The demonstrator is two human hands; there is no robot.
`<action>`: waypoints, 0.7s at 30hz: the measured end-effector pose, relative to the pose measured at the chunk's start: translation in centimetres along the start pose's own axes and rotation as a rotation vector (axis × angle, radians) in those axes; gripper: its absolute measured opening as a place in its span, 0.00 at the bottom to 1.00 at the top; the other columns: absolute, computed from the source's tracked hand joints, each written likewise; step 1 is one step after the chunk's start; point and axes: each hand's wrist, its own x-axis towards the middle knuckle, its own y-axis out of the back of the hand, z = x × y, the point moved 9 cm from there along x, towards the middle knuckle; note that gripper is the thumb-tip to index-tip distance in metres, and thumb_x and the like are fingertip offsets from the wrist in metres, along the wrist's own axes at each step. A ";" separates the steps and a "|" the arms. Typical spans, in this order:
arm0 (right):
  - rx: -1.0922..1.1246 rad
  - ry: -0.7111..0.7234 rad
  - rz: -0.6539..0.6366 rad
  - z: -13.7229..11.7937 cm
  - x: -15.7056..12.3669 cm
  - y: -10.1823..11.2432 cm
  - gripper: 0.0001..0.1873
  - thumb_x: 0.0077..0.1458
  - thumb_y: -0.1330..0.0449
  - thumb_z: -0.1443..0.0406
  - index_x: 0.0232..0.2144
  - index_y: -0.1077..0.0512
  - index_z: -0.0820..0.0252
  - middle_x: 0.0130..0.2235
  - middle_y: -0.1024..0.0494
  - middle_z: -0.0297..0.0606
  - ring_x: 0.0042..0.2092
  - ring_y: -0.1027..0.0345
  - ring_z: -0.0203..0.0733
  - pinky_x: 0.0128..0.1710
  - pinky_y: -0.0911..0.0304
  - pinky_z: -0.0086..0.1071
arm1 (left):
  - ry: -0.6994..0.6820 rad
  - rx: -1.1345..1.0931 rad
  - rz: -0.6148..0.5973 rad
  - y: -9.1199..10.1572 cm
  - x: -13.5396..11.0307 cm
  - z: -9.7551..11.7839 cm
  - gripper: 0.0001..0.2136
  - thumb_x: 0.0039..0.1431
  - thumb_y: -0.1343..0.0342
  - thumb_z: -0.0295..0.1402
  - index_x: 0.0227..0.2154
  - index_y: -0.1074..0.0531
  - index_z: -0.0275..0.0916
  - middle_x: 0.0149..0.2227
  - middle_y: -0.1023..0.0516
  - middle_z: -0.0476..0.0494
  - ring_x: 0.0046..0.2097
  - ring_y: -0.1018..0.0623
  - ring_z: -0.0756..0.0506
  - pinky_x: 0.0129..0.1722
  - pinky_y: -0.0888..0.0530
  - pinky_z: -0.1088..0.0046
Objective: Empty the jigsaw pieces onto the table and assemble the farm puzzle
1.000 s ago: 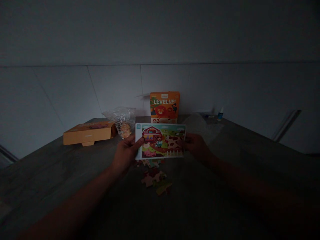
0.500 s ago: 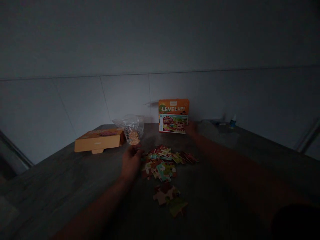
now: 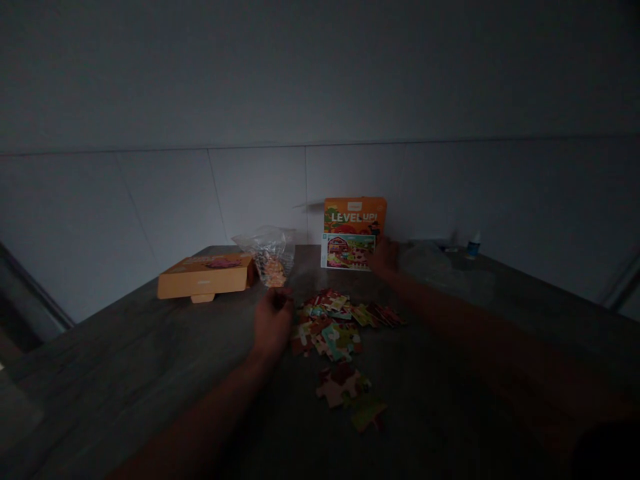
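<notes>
My right hand reaches to the back of the table. Its fingers are closed on the right edge of a picture card showing a red barn, held upright against the front of an orange "LEVEL UP!" box. My left hand is beside the left of a heap of jigsaw pieces, its fingers curled together. Whatever lies in those fingers is too dark to make out. Nearer to me, two jigsaw pieces lie apart from the heap.
An orange box lies on its side at the left with a flap out. A clear plastic bag with pieces inside stands near it. Toward the right are crumpled clear plastic and a small bottle. A wall rises behind.
The picture card has come slightly lower and left against the standing box, with my right hand at its edge. My left hand stays by the heap. The whole view has shifted a little.
</notes>
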 end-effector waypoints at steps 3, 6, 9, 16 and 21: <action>-0.056 0.105 -0.034 -1.7 -3.4 1.7 0.25 0.53 0.41 0.68 0.52 0.36 0.74 0.53 0.37 0.60 0.56 0.44 0.58 0.55 0.45 0.47 | -0.052 0.062 -0.014 0.1 0.1 0.4 0.06 0.46 0.47 0.26 0.29 0.28 0.39 0.31 0.23 0.44 0.37 0.24 0.42 0.41 0.30 0.67; -0.073 0.278 -0.185 -2.7 -9.4 3.1 0.20 0.52 0.39 0.63 0.47 0.30 0.64 0.49 0.31 0.50 0.52 0.38 0.53 0.54 0.42 0.43 | -0.109 0.105 -0.068 -0.5 -0.1 1.2 0.06 0.46 0.46 0.26 0.27 0.25 0.39 0.33 0.22 0.43 0.40 0.24 0.40 0.45 0.31 0.63; -0.098 0.427 -0.357 -2.7 -15.8 4.0 0.23 0.55 0.41 0.57 0.52 0.30 0.58 0.52 0.31 0.47 0.54 0.38 0.53 0.54 0.41 0.45 | -0.269 0.240 -0.252 -2.6 -1.3 2.8 0.05 0.50 0.43 0.30 0.27 0.22 0.41 0.39 0.23 0.41 0.47 0.27 0.37 0.53 0.35 0.58; -0.121 0.356 -0.556 -1.2 -18.6 3.6 0.32 0.57 0.43 0.53 0.61 0.38 0.56 0.62 0.40 0.49 0.61 0.45 0.57 0.58 0.46 0.52 | -0.441 0.627 -0.681 -6.4 -5.2 3.0 0.24 0.51 0.40 0.45 0.52 0.28 0.50 0.58 0.35 0.36 0.61 0.41 0.29 0.56 0.40 0.47; 0.020 0.448 -0.580 -2.8 -18.2 4.0 0.23 0.55 0.41 0.61 0.53 0.31 0.57 0.58 0.34 0.46 0.57 0.39 0.51 0.56 0.42 0.47 | -0.436 0.644 -0.722 -6.3 -5.3 2.9 0.24 0.49 0.38 0.46 0.50 0.27 0.46 0.59 0.37 0.36 0.62 0.42 0.29 0.58 0.41 0.49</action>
